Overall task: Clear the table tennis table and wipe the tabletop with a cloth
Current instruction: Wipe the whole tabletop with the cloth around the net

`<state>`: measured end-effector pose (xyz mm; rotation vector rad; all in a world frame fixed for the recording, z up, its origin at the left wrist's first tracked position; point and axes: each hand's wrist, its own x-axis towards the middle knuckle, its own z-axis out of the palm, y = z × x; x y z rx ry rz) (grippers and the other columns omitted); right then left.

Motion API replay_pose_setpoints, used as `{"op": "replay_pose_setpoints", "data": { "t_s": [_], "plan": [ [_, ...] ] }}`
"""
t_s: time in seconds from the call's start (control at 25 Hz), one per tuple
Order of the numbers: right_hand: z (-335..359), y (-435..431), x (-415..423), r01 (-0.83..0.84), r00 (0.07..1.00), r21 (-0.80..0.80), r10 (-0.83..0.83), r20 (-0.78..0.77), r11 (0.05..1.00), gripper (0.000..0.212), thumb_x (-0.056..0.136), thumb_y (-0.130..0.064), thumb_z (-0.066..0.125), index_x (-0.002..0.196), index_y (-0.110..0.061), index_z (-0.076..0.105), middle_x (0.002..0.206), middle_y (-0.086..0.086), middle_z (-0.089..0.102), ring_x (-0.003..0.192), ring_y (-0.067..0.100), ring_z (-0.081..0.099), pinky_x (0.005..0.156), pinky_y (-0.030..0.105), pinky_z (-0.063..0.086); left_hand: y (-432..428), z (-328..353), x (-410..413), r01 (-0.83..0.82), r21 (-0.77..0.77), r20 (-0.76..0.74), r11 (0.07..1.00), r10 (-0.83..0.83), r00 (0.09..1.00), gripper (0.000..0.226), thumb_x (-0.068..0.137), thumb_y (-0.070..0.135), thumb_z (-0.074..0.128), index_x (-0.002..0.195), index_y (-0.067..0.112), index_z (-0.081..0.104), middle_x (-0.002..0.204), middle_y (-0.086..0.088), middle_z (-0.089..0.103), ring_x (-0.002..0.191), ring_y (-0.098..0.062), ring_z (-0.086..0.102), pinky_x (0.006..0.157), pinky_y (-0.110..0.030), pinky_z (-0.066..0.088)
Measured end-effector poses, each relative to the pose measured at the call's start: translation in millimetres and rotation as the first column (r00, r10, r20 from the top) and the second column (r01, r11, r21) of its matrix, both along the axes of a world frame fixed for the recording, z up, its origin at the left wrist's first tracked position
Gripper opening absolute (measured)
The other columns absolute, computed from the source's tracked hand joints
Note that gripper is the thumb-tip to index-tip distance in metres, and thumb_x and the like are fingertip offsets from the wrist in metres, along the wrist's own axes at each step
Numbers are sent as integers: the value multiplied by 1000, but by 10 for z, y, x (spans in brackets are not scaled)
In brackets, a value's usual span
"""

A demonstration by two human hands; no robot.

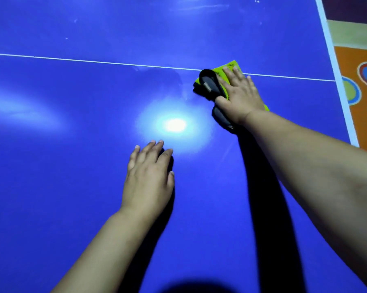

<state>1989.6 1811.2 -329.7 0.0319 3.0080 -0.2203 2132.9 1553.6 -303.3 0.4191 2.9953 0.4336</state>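
Blue surface (72, 187) fills nearly the whole view, glossy under the lamp, and right out on it sits the cloth (231, 67): yellow-green with a dark grey and black part bunched on its left side. It lies across the thin white line (93, 61) that runs over the blue, over towards the right-hand side. The right hand (239, 96) is on top of it, palm down, fingers stretched forward over the green, thumb against the dark bunch, pressing rather than clutching. Part of the dark fabric pokes out beside the wrist. Just left of the cloth there are faint pale smears (182, 81) on the blue.

Nearer in, the left hand (148, 178) rests flat on the bare blue, fingers straight and together, holding nothing, well apart from the cloth. Between the two hands a bright glare (175, 125) of light bounces off the top. Along the right edge runs a white border (334, 66), and beyond it a patterned floor covering (356, 70) in orange, blue and green.
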Motion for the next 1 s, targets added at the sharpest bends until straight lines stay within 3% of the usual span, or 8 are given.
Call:
{"op": "replay_pose_setpoints", "data": {
  "t_s": [0.16,0.28,0.44,0.72,0.92,1.0],
  "plan": [
    [-4,62,62,189,982,-9,-189,21,982,64,91,-40,36,152,-33,19,162,-2,4,149,19,-4,120,42,1,-47,12,25,-20,-9,-3,1000,20,1000,47,81,16,65,127,13,55,142,-8,45,137,-23,33,115,-38,10],
    [32,-144,452,206,978,32,-206,30,978,65,92,-40,38,152,-36,14,162,0,1,149,20,-6,120,45,0,-163,76,185,-31,3,15,1000,31,999,47,83,18,63,129,14,54,144,-8,42,138,-22,29,116,-38,8],
    [48,-583,1220,109,993,72,-113,46,991,66,91,-43,36,152,-38,11,162,1,-1,149,22,-6,119,48,1,-383,161,534,-43,31,22,999,42,999,47,83,17,63,129,13,54,144,-9,42,138,-24,30,115,-38,9],
    [129,-1529,2741,-40,992,85,30,119,996,80,72,-52,7,151,-42,2,162,-1,-7,148,21,-11,117,48,-2,-1183,330,1579,-96,1,27,995,96,995,45,84,17,62,128,13,55,143,-9,43,138,-25,31,115,-40,11],
    [140,-2163,3739,-138,979,72,125,161,988,78,72,-51,8,149,-43,-3,161,-2,-12,148,21,-14,117,47,-5,-1802,392,2441,-143,-45,29,989,144,989,44,80,15,67,123,11,59,139,-11,48,134,-28,37,113,-43,18],
    [104,-2373,4117,-193,975,61,184,120,979,77,75,-49,19,151,-41,12,162,0,1,149,23,-2,117,50,3,-1995,406,2760,-165,-60,36,984,167,985,45,75,13,71,119,9,62,135,-13,52,130,-31,43,111,-47,24]
  ]
}}
